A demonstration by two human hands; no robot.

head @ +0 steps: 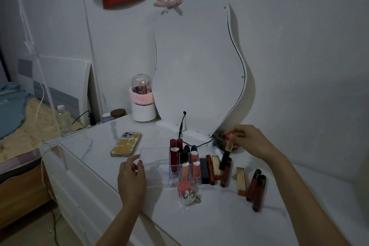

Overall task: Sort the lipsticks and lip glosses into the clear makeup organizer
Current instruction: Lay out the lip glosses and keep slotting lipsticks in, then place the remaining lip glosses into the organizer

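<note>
The clear makeup organizer (153,158) stands on the white table, with several lipsticks and glosses (180,158) upright in its right-hand slots. My left hand (130,177) grips its left front corner. My right hand (248,141) holds a black-and-gold lip gloss tube (226,156) tilted in the air, just right of the organizer. Several more tubes (214,170) lie on the table beside the organizer, and others (254,187) lie further right. A pink round bottle (184,185) stands at the organizer's front.
A phone (126,144) lies left of the organizer. A curved white mirror (199,66) stands behind, with its black cable (180,128) trailing to the table. A white pot with a pink band (142,106) sits at the back left. A bed lies beyond the table's left edge.
</note>
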